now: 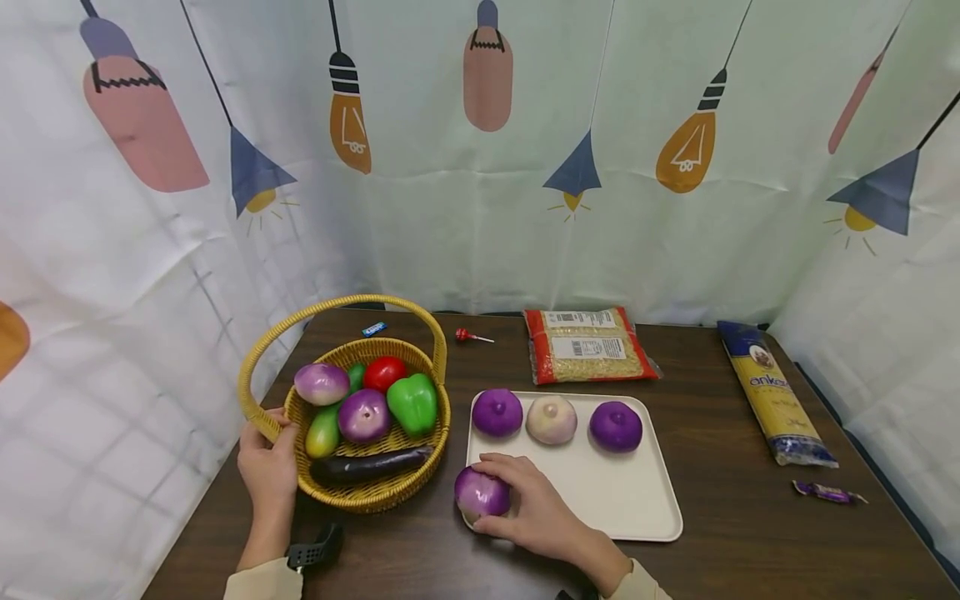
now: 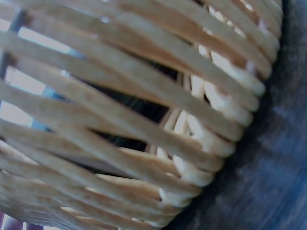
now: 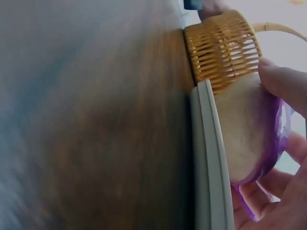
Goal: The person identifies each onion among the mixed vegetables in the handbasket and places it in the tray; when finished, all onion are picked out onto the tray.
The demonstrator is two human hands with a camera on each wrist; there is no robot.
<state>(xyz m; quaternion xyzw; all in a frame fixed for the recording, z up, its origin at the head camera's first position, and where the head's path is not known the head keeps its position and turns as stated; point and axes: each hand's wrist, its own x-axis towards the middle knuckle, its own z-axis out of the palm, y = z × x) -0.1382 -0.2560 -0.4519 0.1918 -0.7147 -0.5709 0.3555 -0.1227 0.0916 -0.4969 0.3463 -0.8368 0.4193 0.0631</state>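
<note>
Head view, left to right: a person's left hand is gripping the rim of a wicker basket at the foot of its handle, fingers curled over the weave, while green pepper, tomato, eggplant and two purple onions are lying inside. The right hand is cupping another purple onion at the near-left corner of the cream tray, just beside the basket, fingers wrapped round it. The onion is looking light, rigid and smooth-skinned, likely to roll or slip, so a wide wrap round its middle seems safest.
</note>
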